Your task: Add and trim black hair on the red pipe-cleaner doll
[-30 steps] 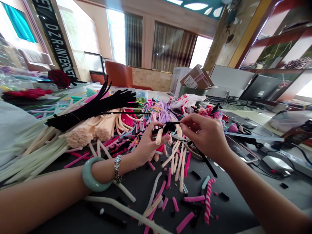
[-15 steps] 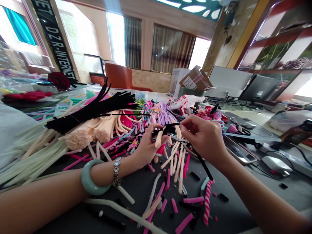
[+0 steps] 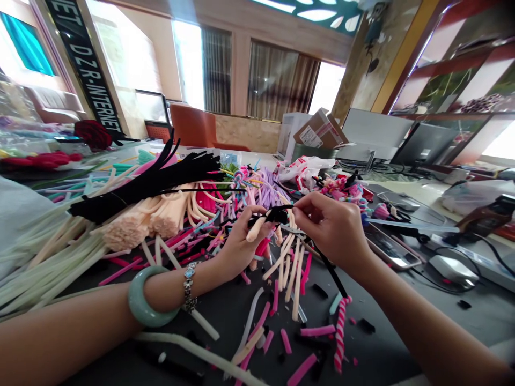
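Near the middle of the view, my left hand point(image 3: 240, 244) is closed around a small pipe-cleaner figure point(image 3: 277, 215). Its top is a black fuzzy clump; peach stubs and a bit of pink stick out below, partly covered by my fingers. My right hand point(image 3: 332, 225) pinches the end of a black pipe cleaner point(image 3: 286, 207) that runs out of the clump. Beneath the hands lie loose peach pipe cleaners point(image 3: 296, 279) and what looks like a scissors blade, mostly hidden. A pink-and-white twisted pipe cleaner point(image 3: 340, 335) rests in front, by the right forearm.
To the left lie bundles of black pipe cleaners point(image 3: 132, 187), peach pipe cleaners point(image 3: 124, 228) and pale ones point(image 3: 60, 273). Pink and black offcuts point(image 3: 302, 370) litter the dark table. A phone point(image 3: 394, 247) and a white adapter point(image 3: 454, 271) with cables sit right. Behind stand a cardboard box point(image 3: 319, 128) and monitors point(image 3: 376, 134).
The view has shifted slightly. Both hands keep their grip and have hardly moved; the black pipe cleaner between them still runs to my right fingertips, and the figure is tilted a little differently.
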The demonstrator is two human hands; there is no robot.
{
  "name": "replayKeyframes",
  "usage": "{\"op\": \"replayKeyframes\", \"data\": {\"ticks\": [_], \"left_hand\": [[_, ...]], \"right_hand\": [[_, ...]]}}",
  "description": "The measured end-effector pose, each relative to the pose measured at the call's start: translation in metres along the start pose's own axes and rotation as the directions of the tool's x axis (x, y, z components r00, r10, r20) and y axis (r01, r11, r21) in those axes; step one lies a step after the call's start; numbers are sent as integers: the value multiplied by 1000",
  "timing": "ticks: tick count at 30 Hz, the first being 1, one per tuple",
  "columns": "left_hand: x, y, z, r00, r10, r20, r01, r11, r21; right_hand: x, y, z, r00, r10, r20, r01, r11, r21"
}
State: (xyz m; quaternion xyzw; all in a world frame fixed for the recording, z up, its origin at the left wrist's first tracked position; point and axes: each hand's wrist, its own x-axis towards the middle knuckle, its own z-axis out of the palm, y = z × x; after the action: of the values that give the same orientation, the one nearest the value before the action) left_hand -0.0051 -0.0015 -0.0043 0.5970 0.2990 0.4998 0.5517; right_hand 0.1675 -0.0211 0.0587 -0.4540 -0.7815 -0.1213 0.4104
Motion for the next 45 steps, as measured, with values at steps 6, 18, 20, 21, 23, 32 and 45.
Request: {"op": "replayKeyframes", "data": {"ticks": [6, 18, 20, 21, 23, 32, 45], "left_hand": [[0, -3, -2, 1000, 4, -12, -3, 999, 36], [-1, 0, 0, 1000, 8, 1, -8, 999, 50], [-1, 1, 1, 1000, 14, 0, -14, 999, 51], [-1, 1, 1, 1000, 13, -2, -13, 998, 54], [-1, 2, 1, 1000, 2, -10, -2, 998, 58], [-3, 7, 2, 1000, -20, -20, 22, 992, 123], [-1, 5, 0, 997, -70, -38, 70, 997, 18]], "right_hand": [[1, 2, 0, 1000, 4, 6, -3, 1000, -4], [1, 12, 5, 1000, -26, 7, 25, 998, 58], [2, 14, 6, 999, -32, 12, 31, 997, 64], [2, 15, 6, 999, -36, 15, 35, 997, 68], [1, 16, 7, 999, -42, 22, 40, 996, 74], [-2, 22, 10, 997, -76, 3, 75, 992, 104], [-6, 30, 18, 997, -66, 34, 60, 988, 139]]}}
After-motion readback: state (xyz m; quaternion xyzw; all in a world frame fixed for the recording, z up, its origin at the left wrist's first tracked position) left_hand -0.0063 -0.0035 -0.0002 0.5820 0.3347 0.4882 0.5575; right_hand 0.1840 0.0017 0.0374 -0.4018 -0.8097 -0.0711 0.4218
